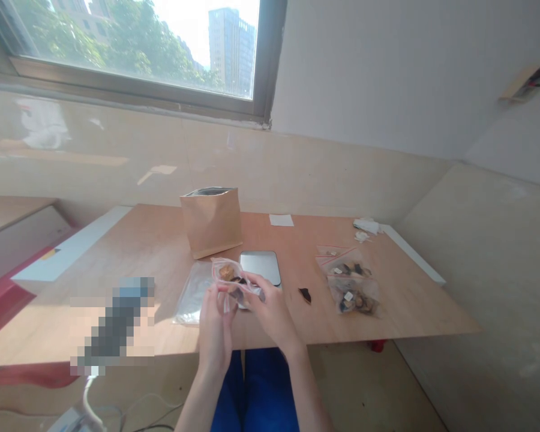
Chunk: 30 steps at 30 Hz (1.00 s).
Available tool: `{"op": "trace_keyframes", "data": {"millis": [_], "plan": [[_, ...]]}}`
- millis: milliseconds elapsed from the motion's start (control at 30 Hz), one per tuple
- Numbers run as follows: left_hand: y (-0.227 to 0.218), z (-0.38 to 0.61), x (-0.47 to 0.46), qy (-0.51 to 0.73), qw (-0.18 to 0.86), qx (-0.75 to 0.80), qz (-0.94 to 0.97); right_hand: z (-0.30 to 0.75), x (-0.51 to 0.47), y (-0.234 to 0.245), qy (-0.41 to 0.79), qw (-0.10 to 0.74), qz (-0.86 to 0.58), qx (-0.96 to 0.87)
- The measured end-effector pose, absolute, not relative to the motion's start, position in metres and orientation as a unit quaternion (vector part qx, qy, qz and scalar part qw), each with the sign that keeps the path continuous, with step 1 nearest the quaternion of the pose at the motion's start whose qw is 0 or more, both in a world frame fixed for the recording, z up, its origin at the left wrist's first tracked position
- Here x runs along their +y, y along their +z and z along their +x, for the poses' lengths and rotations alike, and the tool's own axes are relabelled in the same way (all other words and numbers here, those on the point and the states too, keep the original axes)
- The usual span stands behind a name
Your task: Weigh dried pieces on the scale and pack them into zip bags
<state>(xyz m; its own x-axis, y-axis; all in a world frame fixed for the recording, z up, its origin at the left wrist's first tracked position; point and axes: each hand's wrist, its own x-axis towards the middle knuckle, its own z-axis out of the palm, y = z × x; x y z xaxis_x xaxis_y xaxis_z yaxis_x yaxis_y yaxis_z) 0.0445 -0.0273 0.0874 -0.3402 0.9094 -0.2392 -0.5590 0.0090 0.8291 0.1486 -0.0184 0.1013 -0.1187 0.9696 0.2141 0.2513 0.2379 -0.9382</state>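
Between my hands is a clear zip bag [228,290] with brown and dark dried pieces inside, its mouth held apart. My left hand [216,315] grips the bag's near left side. On its right side, the fingers of my right hand [267,303] close on the plastic. Just behind the hands lies a flat silver scale [261,264], partly covered by them. To the left, a stack of clear plastic bags [189,297] rests on the table. One loose dark dried piece [305,294] lies to the right of my right hand.
An open brown paper bag [211,222] stands behind the scale. Filled zip bags [357,297] lie at the right. A white paper [281,220] and crumpled white scraps [366,227] are near the wall. A pixelated object [117,318] sits on the left, with a white cable below.
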Motion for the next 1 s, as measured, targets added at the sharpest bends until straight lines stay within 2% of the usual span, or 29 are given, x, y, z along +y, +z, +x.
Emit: {"op": "trace_keyframes", "data": {"millis": [100,167,300,367,533,667,867,1000], "plan": [[0.081,0.036,-0.027,0.686,0.439,0.532,0.232,0.161,-0.023,0.107,0.418,0.49,-0.447,-0.621],[0.076,0.028,-0.024,0.685,0.409,0.539,0.27,0.169,-0.027,0.107,0.437,0.497,-0.435,-0.611],[0.076,0.02,-0.022,0.649,0.475,0.492,0.334,0.174,-0.036,0.103,0.429,0.48,-0.477,-0.599],[0.078,0.021,-0.025,0.643,0.475,0.487,0.353,0.174,-0.039,0.101,0.409,0.478,-0.498,-0.597],[0.087,0.021,-0.034,0.655,0.452,0.505,0.335,0.177,-0.042,0.098,0.36,0.553,-0.504,-0.557],[0.098,0.02,-0.039,0.666,0.491,0.472,0.304,0.182,-0.044,0.096,0.343,0.599,-0.502,-0.521],[0.11,0.028,-0.043,0.683,0.515,0.466,0.227,0.179,-0.048,0.089,0.261,0.616,-0.519,-0.532],[0.108,0.028,-0.043,0.68,0.509,0.473,0.235,0.178,-0.049,0.086,0.257,0.613,-0.532,-0.525]]}}
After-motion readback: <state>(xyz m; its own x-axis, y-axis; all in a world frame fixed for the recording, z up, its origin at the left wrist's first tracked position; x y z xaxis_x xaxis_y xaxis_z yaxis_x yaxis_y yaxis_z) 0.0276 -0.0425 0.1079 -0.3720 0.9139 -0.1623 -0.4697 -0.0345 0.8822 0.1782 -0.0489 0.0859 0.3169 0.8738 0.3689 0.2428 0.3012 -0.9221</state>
